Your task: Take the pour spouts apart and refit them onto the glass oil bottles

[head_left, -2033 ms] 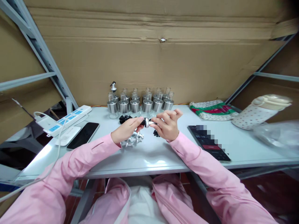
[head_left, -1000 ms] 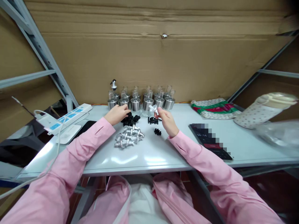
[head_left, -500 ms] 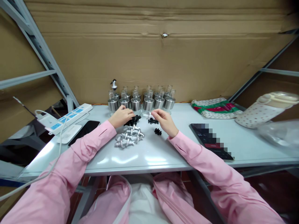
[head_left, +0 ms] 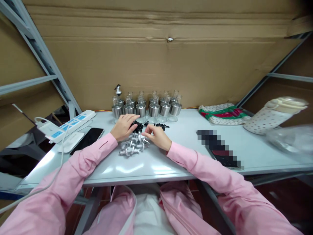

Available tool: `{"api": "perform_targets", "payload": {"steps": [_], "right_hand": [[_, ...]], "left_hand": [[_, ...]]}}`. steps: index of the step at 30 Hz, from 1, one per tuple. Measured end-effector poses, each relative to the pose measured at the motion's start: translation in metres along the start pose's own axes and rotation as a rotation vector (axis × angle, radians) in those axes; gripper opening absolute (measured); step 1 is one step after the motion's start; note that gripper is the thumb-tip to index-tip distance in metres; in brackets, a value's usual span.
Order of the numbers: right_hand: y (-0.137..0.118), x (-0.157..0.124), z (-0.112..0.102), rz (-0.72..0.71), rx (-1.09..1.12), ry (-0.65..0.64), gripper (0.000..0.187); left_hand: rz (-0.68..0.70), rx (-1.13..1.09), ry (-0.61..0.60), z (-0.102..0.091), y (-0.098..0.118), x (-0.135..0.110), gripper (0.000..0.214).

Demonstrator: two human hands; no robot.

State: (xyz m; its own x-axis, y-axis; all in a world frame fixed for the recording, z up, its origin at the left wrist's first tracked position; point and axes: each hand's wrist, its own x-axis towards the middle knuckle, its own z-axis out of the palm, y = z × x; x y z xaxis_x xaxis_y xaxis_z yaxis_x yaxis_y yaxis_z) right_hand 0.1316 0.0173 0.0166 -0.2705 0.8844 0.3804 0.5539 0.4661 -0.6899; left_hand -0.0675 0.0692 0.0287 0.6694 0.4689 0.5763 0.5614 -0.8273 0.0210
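Observation:
My left hand [head_left: 124,126] reaches over a heap of small black parts [head_left: 138,126], fingers stretched and thumb apart. Close in front lies a pile of silver pourer pieces [head_left: 132,145] with curved, ring-like arms. At the upper right of that pile, my right hand [head_left: 158,136] has thumb and forefinger pinched against a silver piece; the fingertips partly cover it. More black parts [head_left: 160,125] lie just beyond my right hand. Behind both hands stand two rows of glass bottles with brushed-metal sleeves [head_left: 154,111]. The back left bottle carries a silver and black pourer [head_left: 118,89].
Left are a power strip [head_left: 73,125], a white flat device [head_left: 71,142] and a black phone [head_left: 87,140]. Right are a dark tablet-like device [head_left: 220,150], a patterned cloth [head_left: 223,114], a tilted dotted flask [head_left: 271,117] and a clear plastic bag [head_left: 290,143]. Cardboard [head_left: 156,65] rises behind.
My right hand has moved left and nearer, from beside the bottles to the silver pile. My left fingers have straightened over the black parts and come slightly nearer.

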Motion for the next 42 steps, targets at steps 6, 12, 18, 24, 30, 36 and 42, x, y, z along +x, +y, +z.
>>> {"api": "perform_targets", "payload": {"steps": [6,12,18,24,30,36,42], "right_hand": [[0.001,0.001,-0.005,-0.186,-0.110,0.043,0.014],[0.019,0.015,-0.028,-0.003,-0.499,0.075,0.020],[0.024,0.026,-0.026,0.102,-0.735,-0.056,0.022],[0.019,0.033,-0.013,0.131,-0.721,-0.148,0.030],[0.019,0.034,-0.009,0.129,-0.717,-0.158,0.029],[0.020,0.035,-0.013,0.097,-0.689,-0.081,0.022],[0.017,0.034,-0.011,0.021,-0.727,-0.055,0.017]], "left_hand": [[0.082,-0.360,0.011,-0.002,0.013,-0.035,0.078],[0.276,-0.309,-0.203,0.001,0.020,-0.035,0.082],[0.406,-0.207,-0.247,0.004,0.028,-0.036,0.064],[0.464,-0.156,-0.283,0.004,0.034,-0.036,0.058],[0.455,-0.166,-0.290,0.006,0.033,-0.035,0.054],[0.453,-0.160,-0.282,0.006,0.034,-0.034,0.049],[0.448,-0.151,-0.265,0.004,0.035,-0.033,0.045]]}}
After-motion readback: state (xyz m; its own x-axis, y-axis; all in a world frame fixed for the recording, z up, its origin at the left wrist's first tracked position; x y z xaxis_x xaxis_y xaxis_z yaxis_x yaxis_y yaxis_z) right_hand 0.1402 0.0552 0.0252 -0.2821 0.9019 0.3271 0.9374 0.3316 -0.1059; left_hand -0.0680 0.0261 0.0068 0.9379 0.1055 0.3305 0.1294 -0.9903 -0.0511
